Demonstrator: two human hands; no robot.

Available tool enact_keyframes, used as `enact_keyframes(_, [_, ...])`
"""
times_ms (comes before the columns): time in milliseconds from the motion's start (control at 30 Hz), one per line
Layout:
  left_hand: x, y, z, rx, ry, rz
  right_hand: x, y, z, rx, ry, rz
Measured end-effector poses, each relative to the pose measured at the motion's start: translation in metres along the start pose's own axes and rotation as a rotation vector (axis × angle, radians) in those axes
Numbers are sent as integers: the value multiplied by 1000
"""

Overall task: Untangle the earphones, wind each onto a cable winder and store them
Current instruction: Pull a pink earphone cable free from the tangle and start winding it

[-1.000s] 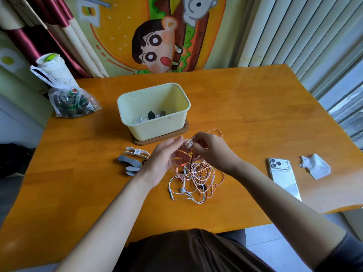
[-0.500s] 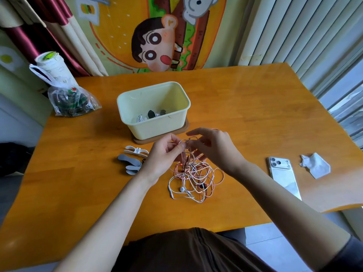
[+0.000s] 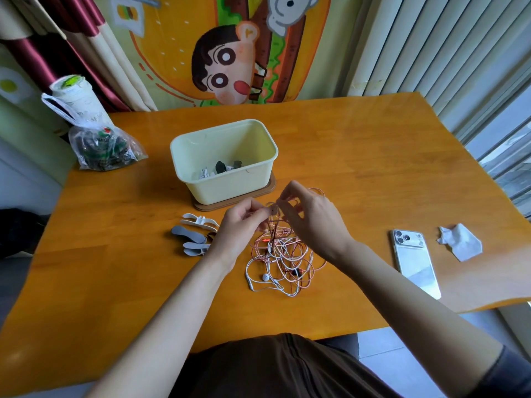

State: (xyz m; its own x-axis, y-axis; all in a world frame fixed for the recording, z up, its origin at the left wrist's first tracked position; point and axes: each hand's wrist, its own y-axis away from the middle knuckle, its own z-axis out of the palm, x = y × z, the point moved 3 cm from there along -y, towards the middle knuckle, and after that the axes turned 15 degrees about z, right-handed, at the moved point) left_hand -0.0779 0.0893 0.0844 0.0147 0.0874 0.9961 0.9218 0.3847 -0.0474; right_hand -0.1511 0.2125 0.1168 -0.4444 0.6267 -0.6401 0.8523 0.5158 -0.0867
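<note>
Now, at the far left of the table (image 3: 373, 168), a clear plastic bag (image 3: 106, 150) lies with a white cup (image 3: 77, 93) standing just behind it. Moving right, the cable winders (image 3: 195, 234), one white and the others grey, lie flat just beside your left hand (image 3: 238, 228), the nearest ones partly hidden by it. Behind them the cream box (image 3: 184, 156) stands on a brown wooden base (image 3: 270, 188); small dark and white pieces lie inside, too small to tell apart.

Your left hand is raised off the table, thumb and fingertips curled in and pinching a pink strand of the earphones (image 3: 281, 259). Your right hand (image 3: 313, 222) meets it from the other side, its fingertips pinching the cable at almost the same spot, with one pink loop showing past its knuckles. The rest of the tangle, pink, white and dark red, lies on the table directly under both grips and a little toward you, a few strands rising to your fingers. A white earbud (image 3: 265, 277) rests at its near edge.

Further right, beyond your right forearm, a phone (image 3: 413, 259) lies face down, and a crumpled tissue (image 3: 459, 242) sits beside it.
</note>
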Motion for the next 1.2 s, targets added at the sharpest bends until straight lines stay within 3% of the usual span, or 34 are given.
enact_keyframes(100, [-4,0,0,0,-60,-23,2,-2,1,-30,-86,99])
enact_keyframes(233, [-3,1,1,-63,-12,-19,9,-4,-1,-168,-417,306])
enact_keyframes(367, [-4,1,3,-177,5,-69,14,-2,4,-214,-596,345])
enact_keyframes(533, [-1,0,1,-40,122,-118,15,-1,6,-160,-424,262])
enact_keyframes(733, [3,-5,-6,-51,-119,26,14,5,15,-255,-35,131])
enact_keyframes(967, [-13,-7,-23,-92,-399,73,23,-16,-12,-45,-352,392])
enact_keyframes(1100, [-5,-11,-21,-77,-564,185,18,-18,-13,-50,-213,303])
enact_keyframes(1200, [10,-14,-16,-71,-437,239,7,-18,-8,-68,-234,249])
